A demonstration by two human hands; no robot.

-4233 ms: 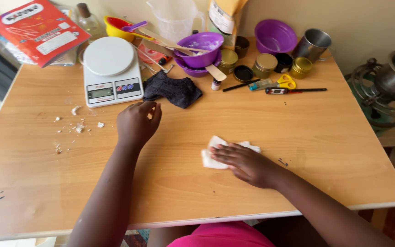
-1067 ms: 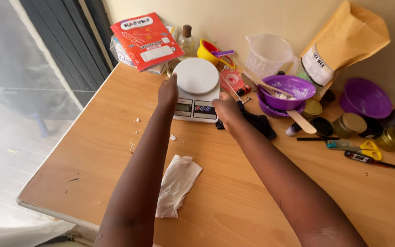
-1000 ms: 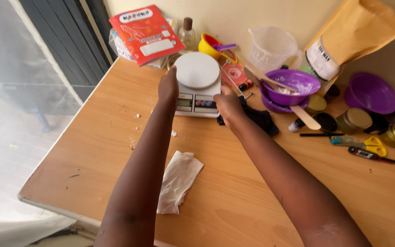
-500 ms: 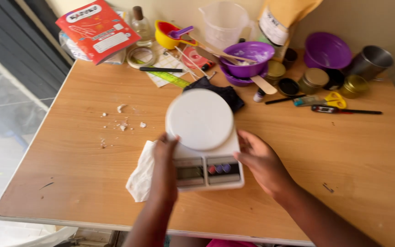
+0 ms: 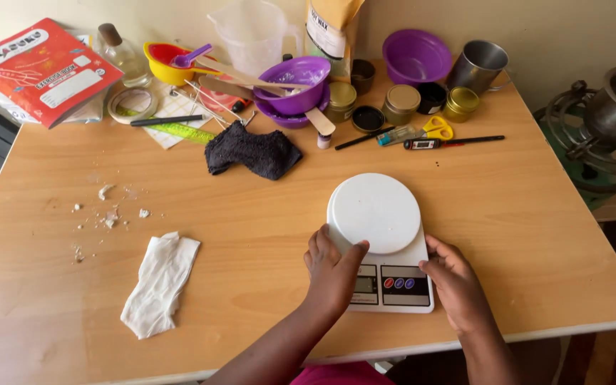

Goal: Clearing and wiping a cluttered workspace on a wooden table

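A white kitchen scale (image 5: 377,228) with a round platform rests on the wooden table (image 5: 522,214) near its front edge. My left hand (image 5: 331,269) grips the scale's left front side, thumb up on the platform's rim. My right hand (image 5: 456,284) holds the scale's right front corner. A crumpled white tissue (image 5: 159,282) lies on the table to the left, apart from both hands.
A dark cloth (image 5: 253,151) lies behind the scale. Along the back stand purple bowls (image 5: 294,84), a yellow bowl (image 5: 167,62), a clear jug (image 5: 252,32), small tins (image 5: 401,104), a metal cup (image 5: 478,66), scissors (image 5: 422,130) and a red packet (image 5: 43,70). White crumbs (image 5: 105,211) dot the left.
The scale has come from the back left of the table to the front centre, carried in both hands. The tissue, earlier under my right hand, now lies loose at the left.
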